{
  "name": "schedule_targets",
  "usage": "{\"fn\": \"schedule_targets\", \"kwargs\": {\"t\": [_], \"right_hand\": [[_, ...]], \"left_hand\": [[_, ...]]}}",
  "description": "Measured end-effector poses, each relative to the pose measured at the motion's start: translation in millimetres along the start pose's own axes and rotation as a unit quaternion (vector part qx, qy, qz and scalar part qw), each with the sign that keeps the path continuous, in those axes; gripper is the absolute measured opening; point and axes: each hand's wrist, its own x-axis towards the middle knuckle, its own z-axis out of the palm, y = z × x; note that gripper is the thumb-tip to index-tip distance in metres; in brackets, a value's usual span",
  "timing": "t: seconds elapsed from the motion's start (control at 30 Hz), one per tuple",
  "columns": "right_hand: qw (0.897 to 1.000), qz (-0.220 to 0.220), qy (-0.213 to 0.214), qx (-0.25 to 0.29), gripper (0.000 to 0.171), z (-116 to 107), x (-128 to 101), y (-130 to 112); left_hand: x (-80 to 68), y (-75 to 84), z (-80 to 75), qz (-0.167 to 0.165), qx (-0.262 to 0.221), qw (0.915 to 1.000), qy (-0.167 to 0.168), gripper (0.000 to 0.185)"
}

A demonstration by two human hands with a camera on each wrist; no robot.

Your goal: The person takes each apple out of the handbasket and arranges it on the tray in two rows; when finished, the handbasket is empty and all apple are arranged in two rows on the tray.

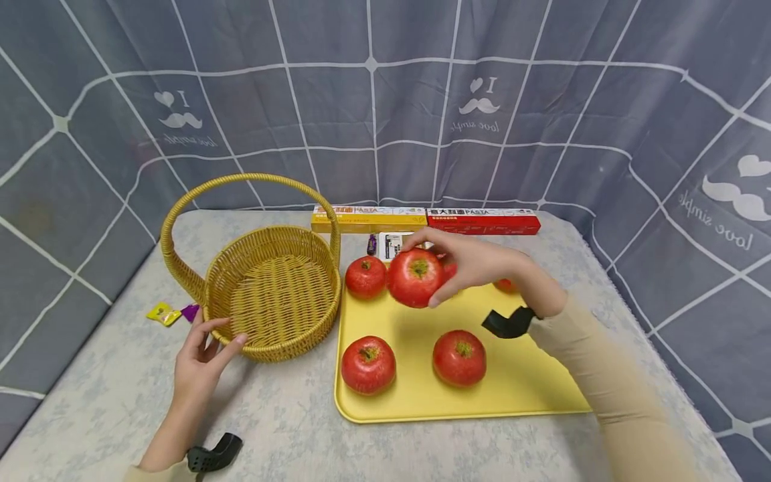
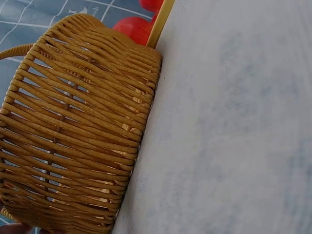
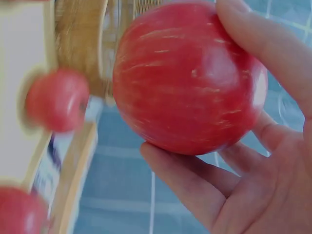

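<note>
My right hand grips a red apple above the yellow tray, with thumb and fingers spread around its sides. The right wrist view shows this apple large and close, its streaked skin between thumb and fingers. To the left stands a woven basket with a tall arched handle and only its woven bottom inside. My left hand holds the basket's near left rim, thumb on the near edge. In the left wrist view the basket wall fills the left side, with fingertips just showing at the bottom corner.
On the tray lie more apples, including one at front left and one nearer the middle; others are partly hidden by my right arm. Yellow and red pasta boxes line the back. Small wrapped candies lie left of the basket.
</note>
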Motion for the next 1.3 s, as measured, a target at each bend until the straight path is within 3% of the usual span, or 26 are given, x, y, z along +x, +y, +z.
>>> {"fn": "schedule_targets", "kwargs": {"t": [0.27, 0.63, 0.83, 1.13, 1.3], "right_hand": [[0.995, 0.073, 0.071, 0.019, 0.073, -6.1, -89.1, 42.4], [0.986, 0.134, 0.094, 0.029, 0.073, 23.2, -170.2, 88.8], [0.983, 0.163, 0.078, 0.032, 0.073, 33.6, -191.2, 94.9], [0.979, 0.184, 0.079, 0.033, 0.075, 39.3, -200.5, 104.2], [0.979, 0.198, 0.049, 0.028, 0.079, 30.7, -198.0, 97.6]], "left_hand": [[2.6, 2.5, -2.3, -0.002, 0.0, 1.0, 0.002, 0.04], [3.3, 3.2, -3.8, -0.002, -0.007, 1.0, -0.004, 0.04], [4.7, 6.3, -3.2, -0.012, -0.002, 0.9999, -0.007, 0.04], [2.9, 13.4, -3.4, -0.024, 0.023, 0.999, -0.03, 0.042], [2.7, 20.0, -9.7, 0.004, 0.098, 0.992, -0.08, 0.05]]}}
